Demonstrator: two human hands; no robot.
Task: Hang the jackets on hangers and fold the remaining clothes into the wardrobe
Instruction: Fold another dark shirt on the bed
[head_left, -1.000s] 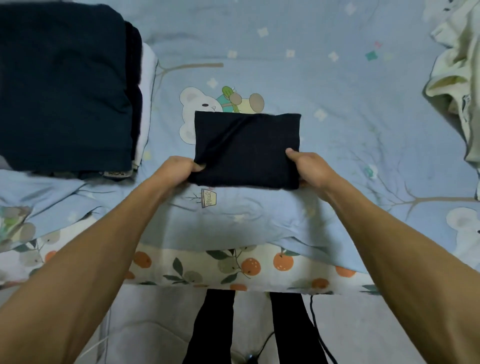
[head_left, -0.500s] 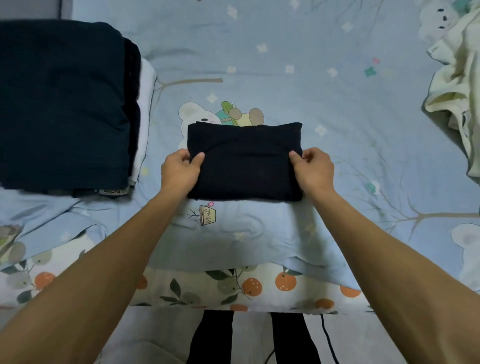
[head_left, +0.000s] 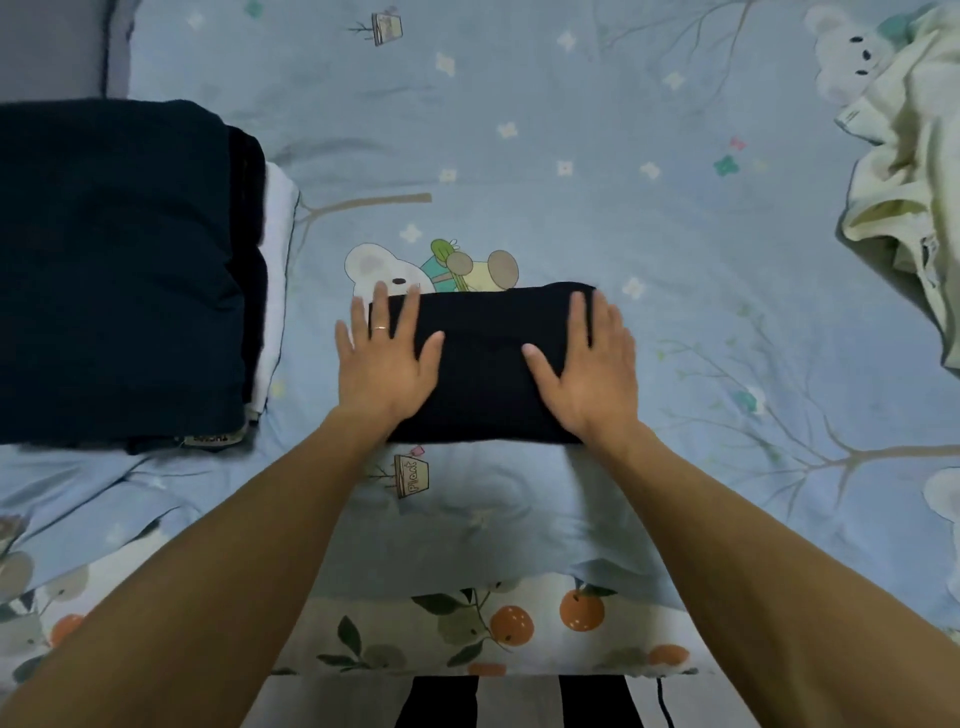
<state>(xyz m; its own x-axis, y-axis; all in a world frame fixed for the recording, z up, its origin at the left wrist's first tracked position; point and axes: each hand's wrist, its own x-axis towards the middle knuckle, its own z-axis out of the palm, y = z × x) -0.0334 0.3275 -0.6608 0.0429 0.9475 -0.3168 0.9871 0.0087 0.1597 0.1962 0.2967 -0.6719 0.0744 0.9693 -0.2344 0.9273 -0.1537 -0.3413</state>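
Both palms hide the ends of the folded black garment (head_left: 483, 364); left hand (head_left: 384, 358) and right hand (head_left: 587, 364) press flat, fingers straight and apart. The blue cartoon-print bedsheet (head_left: 519, 156) holds a stack of folded clothes (head_left: 119, 270) at 9 o'clock, cut off by the frame.

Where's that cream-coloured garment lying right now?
The cream garment lies crumpled at the bed's far right edge, apart from the dark folded garment under both hands.

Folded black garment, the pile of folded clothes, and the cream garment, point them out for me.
folded black garment (head_left: 485, 364): head view, top surface between the hands
pile of folded clothes (head_left: 114, 270): head view, top dark layer
cream garment (head_left: 904, 171): head view, crumpled middle
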